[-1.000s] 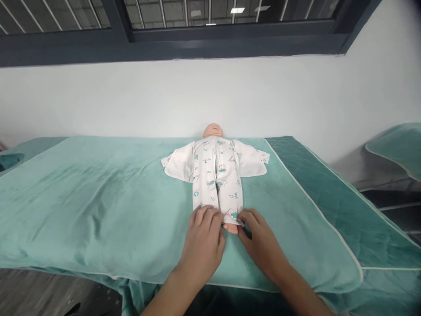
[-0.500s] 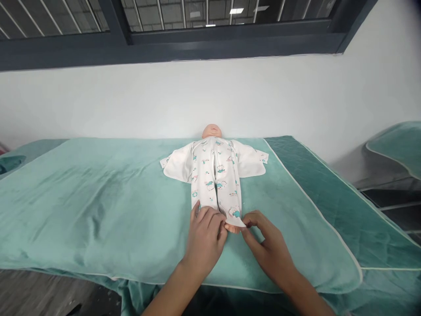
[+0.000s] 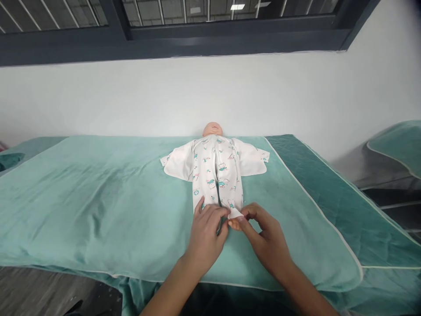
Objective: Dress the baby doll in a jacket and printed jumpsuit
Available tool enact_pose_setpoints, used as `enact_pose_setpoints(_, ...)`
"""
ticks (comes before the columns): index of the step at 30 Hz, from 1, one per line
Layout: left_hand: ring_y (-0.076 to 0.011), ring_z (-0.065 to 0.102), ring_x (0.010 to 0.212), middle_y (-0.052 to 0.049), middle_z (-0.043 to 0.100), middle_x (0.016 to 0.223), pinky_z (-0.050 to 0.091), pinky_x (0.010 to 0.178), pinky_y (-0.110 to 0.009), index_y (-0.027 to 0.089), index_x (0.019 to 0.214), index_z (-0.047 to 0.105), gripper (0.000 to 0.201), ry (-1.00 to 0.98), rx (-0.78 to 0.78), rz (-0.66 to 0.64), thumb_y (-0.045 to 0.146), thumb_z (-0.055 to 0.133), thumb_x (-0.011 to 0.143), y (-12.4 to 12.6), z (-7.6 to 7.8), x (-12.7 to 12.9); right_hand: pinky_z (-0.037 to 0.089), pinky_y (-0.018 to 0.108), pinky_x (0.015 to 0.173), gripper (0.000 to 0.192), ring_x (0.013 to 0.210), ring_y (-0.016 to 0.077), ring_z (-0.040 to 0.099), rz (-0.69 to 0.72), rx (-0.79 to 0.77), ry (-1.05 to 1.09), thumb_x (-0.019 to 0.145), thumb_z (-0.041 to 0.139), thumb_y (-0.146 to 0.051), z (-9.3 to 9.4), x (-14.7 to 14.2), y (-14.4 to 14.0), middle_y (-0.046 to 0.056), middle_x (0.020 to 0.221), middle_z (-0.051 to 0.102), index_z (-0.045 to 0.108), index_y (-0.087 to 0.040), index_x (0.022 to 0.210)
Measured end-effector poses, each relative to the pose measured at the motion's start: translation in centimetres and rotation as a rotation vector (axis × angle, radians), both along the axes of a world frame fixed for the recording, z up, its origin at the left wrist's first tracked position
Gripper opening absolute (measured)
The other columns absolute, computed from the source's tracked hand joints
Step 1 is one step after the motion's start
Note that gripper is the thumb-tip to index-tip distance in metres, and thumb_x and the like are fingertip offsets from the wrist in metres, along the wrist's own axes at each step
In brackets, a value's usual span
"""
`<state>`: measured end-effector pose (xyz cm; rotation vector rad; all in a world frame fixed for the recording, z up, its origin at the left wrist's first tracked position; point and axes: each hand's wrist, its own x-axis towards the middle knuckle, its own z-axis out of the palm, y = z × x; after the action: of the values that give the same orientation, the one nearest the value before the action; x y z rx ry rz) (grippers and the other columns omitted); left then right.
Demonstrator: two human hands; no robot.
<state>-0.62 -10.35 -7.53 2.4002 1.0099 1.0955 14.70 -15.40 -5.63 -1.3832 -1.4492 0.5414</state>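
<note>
Our left hand (image 3: 206, 235) lies on the romper (image 3: 217, 175) hem, fingers loosely curled. Our right hand (image 3: 268, 239) seems to pinch the hem by the doll (image 3: 213, 130) foot, on the blanket (image 3: 98, 197).

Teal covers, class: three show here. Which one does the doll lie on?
The big smooth teal blanket in the middle, under the doll and both hands; the quilted one lies beneath it to the right, and the third sits apart at far right.
</note>
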Motion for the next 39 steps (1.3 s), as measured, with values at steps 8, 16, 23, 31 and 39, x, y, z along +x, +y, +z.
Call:
enact_pose_setpoints(8,-0.0149,0.061,0.081,0.002,0.065,0.085,0.039,0.107,-0.050,0.024,0.099,0.054,0.028,-0.073,0.039,0.047,0.003,0.049,0.081,-1.0,0.0,-0.8,0.044,0.025,0.065,0.008,0.073,0.0135,0.057,0.020,0.105,-0.261,0.093,0.053,-0.020,-1.5,1.3,-0.9,0.001,0.079,0.058,0.055,-0.022,0.086)
enact_pose_setpoints(16,-0.0184,0.056,0.090,-0.003,0.063,0.091,0.040,0.102,-0.049,0.021,0.105,0.053,0.030,0.044,0.131,0.010,0.002,0.050,0.082,-1.8,-0.1,-1.3,0.048,0.027,0.070,0.006,0.082,0.0154,0.060,0.037,0.114,-0.439,0.093,0.052,-0.017,-3.1,2.5,-2.2,0.004,0.090,0.060,0.053,-0.022,0.096)
enact_pose_setpoints(23,-0.0214,0.052,0.097,-0.008,0.060,0.101,0.045,0.091,-0.042,0.019,0.109,0.053,0.029,0.062,0.160,0.025,0.004,0.052,0.085,-1.8,-0.9,-2.3,0.050,0.029,0.074,0.005,0.086,0.0165,0.061,0.127,0.024,-0.443,0.095,0.053,-0.025,-3.4,3.8,-1.9,0.004,0.094,0.061,0.057,-0.023,0.096)
enact_pose_setpoints(31,-0.0183,0.050,0.090,-0.007,0.055,0.098,0.045,0.079,-0.034,0.019,0.106,0.056,0.026,0.039,0.116,0.011,0.002,0.055,0.086,-2.4,-1.5,-3.5,0.048,0.028,0.070,0.014,0.081,0.0166,0.060,0.122,-0.033,-0.301,0.097,0.048,-0.030,-2.3,3.9,0.0,0.004,0.089,0.062,0.057,-0.022,0.090)
enact_pose_setpoints(39,-0.0179,0.049,0.088,-0.008,0.056,0.095,0.044,0.074,-0.033,0.016,0.108,0.059,0.036,-0.013,0.167,-0.074,-0.008,0.053,0.082,-2.4,-1.9,-4.0,0.048,0.031,0.075,0.014,0.085,0.0173,0.059,0.051,-0.041,-0.099,0.097,0.048,-0.032,-3.7,3.9,3.2,0.004,0.093,0.062,0.058,-0.023,0.092)
